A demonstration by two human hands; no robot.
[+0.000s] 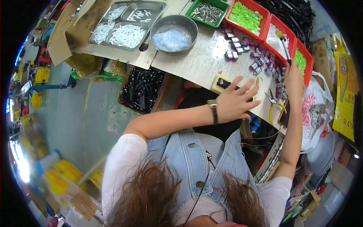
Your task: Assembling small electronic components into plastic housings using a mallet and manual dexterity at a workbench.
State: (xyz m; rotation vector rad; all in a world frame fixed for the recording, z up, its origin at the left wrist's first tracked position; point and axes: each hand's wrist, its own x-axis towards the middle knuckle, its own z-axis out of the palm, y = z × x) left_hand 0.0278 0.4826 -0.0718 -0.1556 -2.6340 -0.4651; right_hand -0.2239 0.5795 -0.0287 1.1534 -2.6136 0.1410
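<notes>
My left hand [235, 100], with a band on its wrist, spreads its fingers over the table's front edge. Beside its fingertips is a pale yellow block [221, 84] with a small dark part in its recess. My right hand [294, 81] reaches forward by the red trays, its fingers closed around the dark end of a thin rod-like tool [284, 47]. That tool has a metal shaft and a yellow knob, which lies over the tray of white pieces [273, 39]. Between my hands rest yellow-handled pliers [273, 104], jaws apart. Several small purple-and-silver parts [258, 60] are scattered ahead.
Red trays hold green pieces [245, 18]; a green tray [207, 13] holds metal pins. A metal bowl [174, 34] and a compartment tray of white parts [128, 34] stand at left. Below is a box of black parts [142, 90]. A plastic bag [317, 113] hangs at right.
</notes>
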